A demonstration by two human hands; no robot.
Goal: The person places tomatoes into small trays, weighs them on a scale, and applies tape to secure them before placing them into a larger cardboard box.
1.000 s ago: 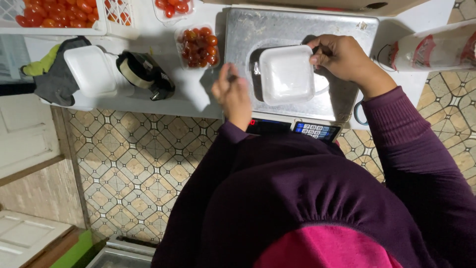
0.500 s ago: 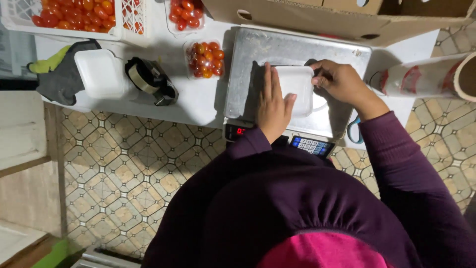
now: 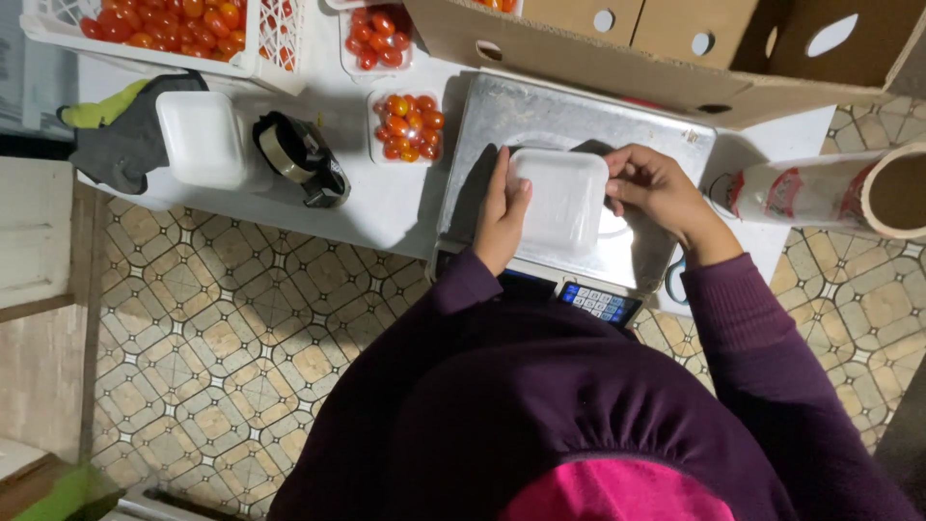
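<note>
A white crate of cherry tomatoes (image 3: 145, 29) sits at eleven o'clock on the table (image 3: 386, 207), beside a tape dispenser (image 3: 299, 159) and a tomato punnet (image 3: 408, 126). On the steel scale (image 3: 569, 125), the left hand (image 3: 502, 212) presses flat against a white clamshell container (image 3: 559, 201); the right hand (image 3: 661, 193) pinches its three-o'clock edge with curled fingers.

this looks like a small produce packing spot, in a shop's back room or a market stall. a digital weighing scale (image 3: 569, 145) with a steel platform sits on a white table (image 3: 386, 207). around it are a white crate of cherry tomatoes (image 3: 154, 29), filled punnets (image 3: 407, 125), a cardboard box (image 3: 675, 58) and a tape dispenser (image 3: 299, 159). the floor is patterned tile (image 3: 222, 347).
</note>
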